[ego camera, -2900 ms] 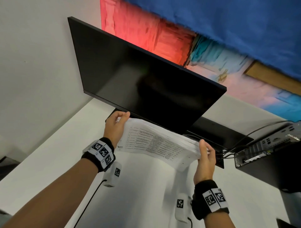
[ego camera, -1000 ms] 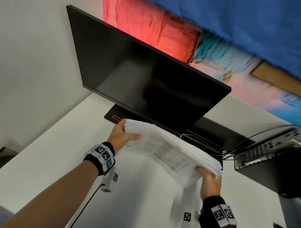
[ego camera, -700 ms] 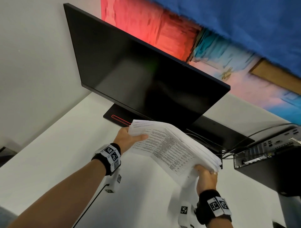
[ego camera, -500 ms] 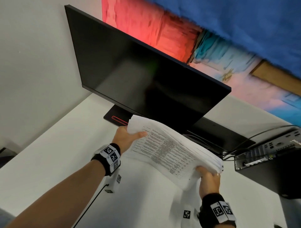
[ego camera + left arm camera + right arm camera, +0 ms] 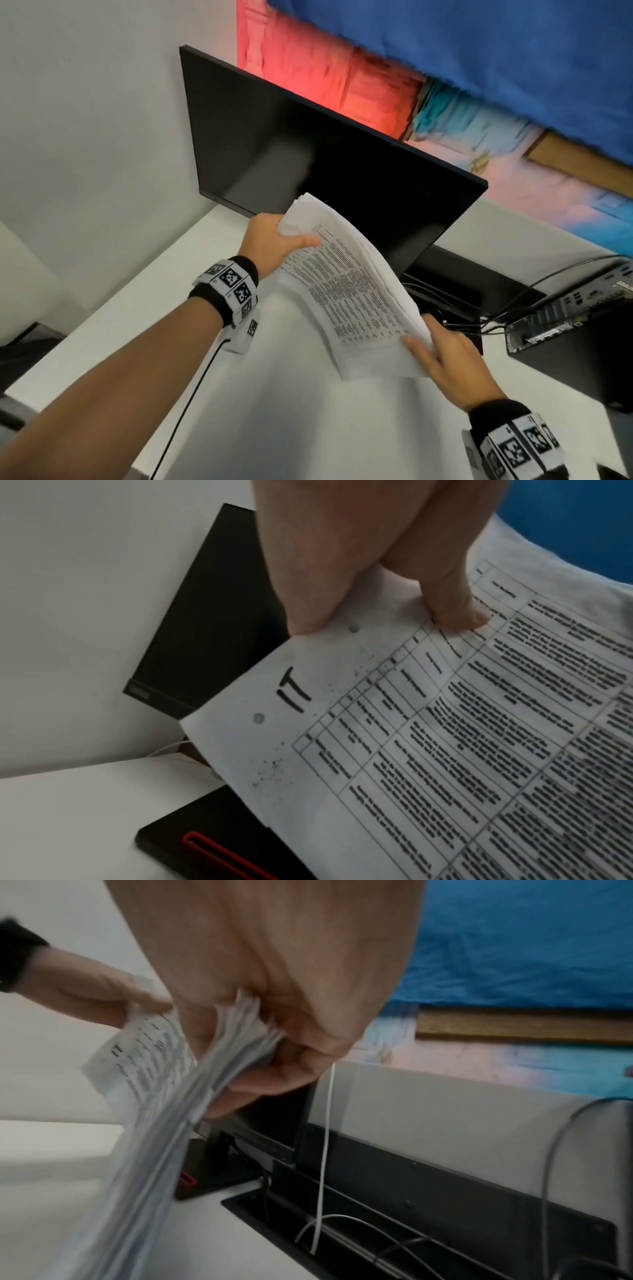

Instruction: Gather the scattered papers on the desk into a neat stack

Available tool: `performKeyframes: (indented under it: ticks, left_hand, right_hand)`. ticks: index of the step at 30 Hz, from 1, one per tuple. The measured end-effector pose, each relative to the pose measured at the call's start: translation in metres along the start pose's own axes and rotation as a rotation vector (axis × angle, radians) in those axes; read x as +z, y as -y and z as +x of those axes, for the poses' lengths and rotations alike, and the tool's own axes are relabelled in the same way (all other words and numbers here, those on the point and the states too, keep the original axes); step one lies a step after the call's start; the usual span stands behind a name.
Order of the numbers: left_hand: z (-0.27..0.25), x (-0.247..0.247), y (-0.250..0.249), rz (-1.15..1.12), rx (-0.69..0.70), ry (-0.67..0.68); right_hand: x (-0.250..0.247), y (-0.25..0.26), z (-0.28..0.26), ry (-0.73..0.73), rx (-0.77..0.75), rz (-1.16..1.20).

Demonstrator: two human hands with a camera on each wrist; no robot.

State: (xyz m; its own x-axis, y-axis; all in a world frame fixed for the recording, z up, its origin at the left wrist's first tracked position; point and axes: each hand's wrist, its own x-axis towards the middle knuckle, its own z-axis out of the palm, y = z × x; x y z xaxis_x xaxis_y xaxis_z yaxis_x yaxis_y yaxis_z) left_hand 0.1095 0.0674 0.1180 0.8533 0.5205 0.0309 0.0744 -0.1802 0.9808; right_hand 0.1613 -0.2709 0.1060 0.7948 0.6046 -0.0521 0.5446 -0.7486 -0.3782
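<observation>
While both hands carry it clear of the tabletop [image 5: 308, 411], the sheaf of papers [image 5: 356, 298] hangs tilted in front of the monitor [image 5: 308, 154], upper end at 11 o'clock, lower end at 5 o'clock.

Item: papers, one thick bundle, printed tables on the top sheet, a handwritten mark near the punched holes. Sheet edges fan apart at the lower end in the right wrist view; not yet flush.

Left hand [image 5: 270, 240]: grips the upper corner, thumb pressed on the printed face, fingers [image 5: 308, 588] curled behind.

Right hand [image 5: 452, 363]: holds the lower corner, thumb on top, fingers [image 5: 274, 1080] curled under the fanned edges.

Surroundings: monitor stand with red trim [image 5: 219, 853] at 12 o'clock of the bundle; cables [image 5: 445, 308] and a dark computer case [image 5: 565, 342] at 3 o'clock.

Step in hand, by judgement: squaring the bundle. To do it well, turn the sheaf upright, slacken both grips enough for sheets to slide, and tap the long edge on the bare tabletop at 6 o'clock, then the short edge. Keep the lower corner away from the cables. Too tight a pinch will hold the fan as it is; too loose may spill sheets.
</observation>
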Motion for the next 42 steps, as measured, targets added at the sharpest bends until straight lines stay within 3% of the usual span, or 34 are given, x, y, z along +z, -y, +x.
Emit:
performKeyframes:
  ticks: [5, 9, 11, 12, 14, 16, 18, 20, 22, 25, 28, 34, 39, 42]
  left_hand:
    - [-0.011, -0.018, 0.004, 0.007, -0.024, -0.084]
    - [-0.017, -0.027, 0.024, 0.145, -0.035, -0.238]
    - [-0.027, -0.031, 0.041, 0.282, -0.12, -0.334]
    - [-0.036, -0.034, 0.05, 0.339, -0.217, -0.32]
    - [-0.054, -0.037, 0.082, 0.363, -0.473, -0.148]
    - [-0.074, -0.041, 0.116, 0.217, -0.713, 0.065]
    - [-0.094, -0.047, 0.135, -0.003, -0.842, 0.196]
    - [-0.103, -0.055, 0.143, -0.151, -0.804, 0.161]
    - [-0.105, -0.074, 0.152, -0.105, -0.73, 0.115]
    - [-0.1, -0.098, 0.168, 0.117, -0.691, 0.134]
    - [-0.094, -0.126, 0.171, 0.531, -0.68, 0.167]
    - [-0.081, -0.191, 0.174, 0.942, -0.671, 0.066]
    - [-0.074, -0.204, 0.173, 0.96, -0.701, -0.111]
    - [-0.073, -0.199, 0.172, 0.995, -0.71, -0.142]
  right_hand:
    - [0.015, 0.036, -0.017, -0.021, -0.093, 0.341]
    - [0.029, 0.057, -0.022, -0.065, 0.009, 0.687]
    - [0.043, 0.064, -0.024, -0.092, 0.101, 0.815]
    - [0.05, 0.07, -0.024, -0.107, 0.149, 0.872]
    - [0.067, 0.082, -0.026, -0.09, 0.223, 0.959]
    - [0.085, 0.099, -0.027, -0.042, 0.279, 1.019]
    - [0.104, 0.112, -0.026, -0.01, 0.337, 1.095]
    - [0.127, 0.12, -0.022, 0.036, 0.397, 1.104]
    - [0.15, 0.124, -0.021, 0.104, 0.422, 1.056]
    - [0.17, 0.121, -0.016, 0.275, 0.465, 0.977]
    - [0.193, 0.105, -0.013, 0.405, 0.48, 0.936]
    - [0.196, 0.055, -0.022, 0.319, 0.597, 0.752]
    - [0.186, 0.037, -0.03, 0.265, 0.629, 0.708]
    - [0.182, 0.037, -0.032, 0.284, 0.589, 0.706]
